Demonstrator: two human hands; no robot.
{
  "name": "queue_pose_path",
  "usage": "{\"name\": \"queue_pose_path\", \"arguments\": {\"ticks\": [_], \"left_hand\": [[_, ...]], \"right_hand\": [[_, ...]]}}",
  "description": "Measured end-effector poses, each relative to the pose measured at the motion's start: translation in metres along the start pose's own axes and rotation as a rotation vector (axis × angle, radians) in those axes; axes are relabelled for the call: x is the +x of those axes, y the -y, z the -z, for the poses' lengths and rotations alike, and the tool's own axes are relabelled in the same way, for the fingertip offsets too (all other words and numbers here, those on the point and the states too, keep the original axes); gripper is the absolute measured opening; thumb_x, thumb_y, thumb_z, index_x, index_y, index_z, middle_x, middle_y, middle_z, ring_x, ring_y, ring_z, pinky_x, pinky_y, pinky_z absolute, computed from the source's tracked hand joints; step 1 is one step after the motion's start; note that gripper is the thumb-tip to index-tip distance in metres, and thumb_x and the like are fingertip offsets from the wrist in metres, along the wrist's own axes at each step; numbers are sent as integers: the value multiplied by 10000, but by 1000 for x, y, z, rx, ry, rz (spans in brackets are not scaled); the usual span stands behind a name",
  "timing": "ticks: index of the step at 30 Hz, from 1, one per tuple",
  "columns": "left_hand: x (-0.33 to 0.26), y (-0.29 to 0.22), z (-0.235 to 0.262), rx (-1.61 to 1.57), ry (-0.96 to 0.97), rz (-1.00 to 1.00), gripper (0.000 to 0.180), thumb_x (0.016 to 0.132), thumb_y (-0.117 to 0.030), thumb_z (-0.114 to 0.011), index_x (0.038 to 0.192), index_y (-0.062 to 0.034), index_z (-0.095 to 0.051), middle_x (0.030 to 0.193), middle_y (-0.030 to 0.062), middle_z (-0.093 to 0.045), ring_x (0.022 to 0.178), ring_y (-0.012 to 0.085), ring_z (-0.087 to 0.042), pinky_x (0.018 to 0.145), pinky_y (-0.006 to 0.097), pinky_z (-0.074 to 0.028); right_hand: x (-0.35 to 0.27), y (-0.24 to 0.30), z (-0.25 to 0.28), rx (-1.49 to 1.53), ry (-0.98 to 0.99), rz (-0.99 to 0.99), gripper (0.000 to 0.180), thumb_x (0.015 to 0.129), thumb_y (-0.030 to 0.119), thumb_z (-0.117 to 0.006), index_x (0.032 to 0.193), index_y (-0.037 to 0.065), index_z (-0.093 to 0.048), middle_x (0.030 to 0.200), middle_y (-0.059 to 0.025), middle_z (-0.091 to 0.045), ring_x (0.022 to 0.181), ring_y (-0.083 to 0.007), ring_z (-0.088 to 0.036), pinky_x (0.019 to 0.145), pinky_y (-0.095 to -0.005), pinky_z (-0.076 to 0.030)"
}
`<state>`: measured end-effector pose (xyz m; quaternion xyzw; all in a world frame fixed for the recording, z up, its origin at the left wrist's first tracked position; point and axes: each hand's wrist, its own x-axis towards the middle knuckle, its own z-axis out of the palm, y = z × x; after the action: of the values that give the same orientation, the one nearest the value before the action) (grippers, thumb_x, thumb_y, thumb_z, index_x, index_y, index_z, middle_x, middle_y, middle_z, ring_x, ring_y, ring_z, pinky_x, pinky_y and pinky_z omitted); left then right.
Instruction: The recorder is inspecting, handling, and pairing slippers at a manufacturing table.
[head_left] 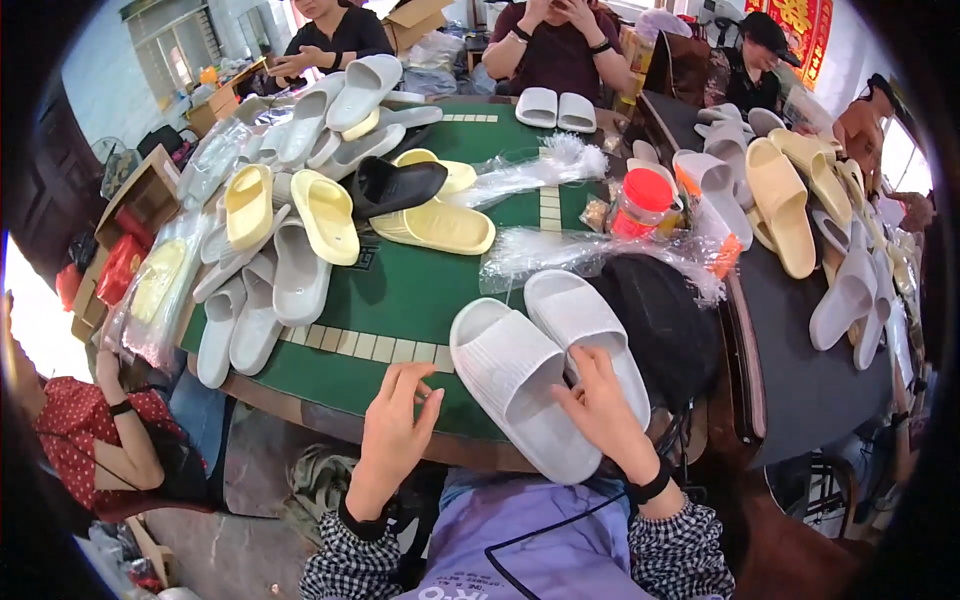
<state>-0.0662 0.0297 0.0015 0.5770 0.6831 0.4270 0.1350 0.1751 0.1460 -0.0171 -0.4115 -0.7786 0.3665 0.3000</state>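
A pair of light grey slide slippers lies at the table's near edge, toes pointing away from me. The left grey slipper overlaps the edge; the right grey slipper sits beside it. My right hand is over the right slipper's foot opening, fingertips at its strap and thumb apart from them near the left slipper's inner side. To the left of the pair, my left hand hovers at the table edge with loosely bent, parted fingers and nothing in them.
Grey, yellow and black slippers pile up on the green table. Clear plastic bags, a red-lidded jar and a black bag lie beyond the pair. More slippers cover a dark table at right. Several people sit around.
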Motion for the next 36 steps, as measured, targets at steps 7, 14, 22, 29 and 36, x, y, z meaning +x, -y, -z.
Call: {"name": "queue_pose_path", "arguments": {"ticks": [7, 14, 22, 29, 36], "left_hand": [[-16, -6, -31, 219, 116, -45, 306, 856, -204, -763, 905, -45, -507, 835, 107, -565, 653, 249, -608, 582, 365, -485], [-22, -7, -62, 353, 146, -133, 377, 846, -316, -742, 935, -36, -505, 849, 142, -572, 693, 348, -627, 595, 426, -518], [-10, 21, -44, 331, -8, 10, 357, 889, -154, -673, 1192, -37, -525, 1061, 165, -599, 861, 383, -629, 726, 450, -514], [-10, 20, -44, 229, 54, 51, 478, 880, -106, -657, 1300, 9, -462, 1091, 203, -570, 957, 408, -611, 765, 465, -527], [-12, 22, -47, 169, 85, 13, 487, 884, -111, -655, 1309, 15, -455, 1106, 215, -563, 988, 416, -591, 798, 470, -511]], "right_hand": [[-13, -27, 50, -207, -247, 124, 282, 920, -18, -555, 1187, 26, -635, 1123, -178, -585, 966, -360, -628, 791, -401, -516], [-27, -36, 50, -477, -86, -56, 365, 934, 112, -582, 1296, 70, -563, 1188, -173, -597, 968, -414, -647, 809, -484, -541], [-44, -15, 50, -125, 68, -156, 241, 925, 116, -625, 1138, 4, -620, 945, -209, -680, 860, -383, -667, 734, -421, -524], [-50, -27, 53, 470, -109, -236, 239, 922, -57, -545, 1144, -24, -626, 1067, -89, -659, 885, -128, -672, 769, -261, -532], [-49, -3, 72, 600, -188, -53, 241, 1014, -15, -465, 1222, -36, -585, 1134, -173, -673, 992, -262, -704, 898, -363, -577]]}}
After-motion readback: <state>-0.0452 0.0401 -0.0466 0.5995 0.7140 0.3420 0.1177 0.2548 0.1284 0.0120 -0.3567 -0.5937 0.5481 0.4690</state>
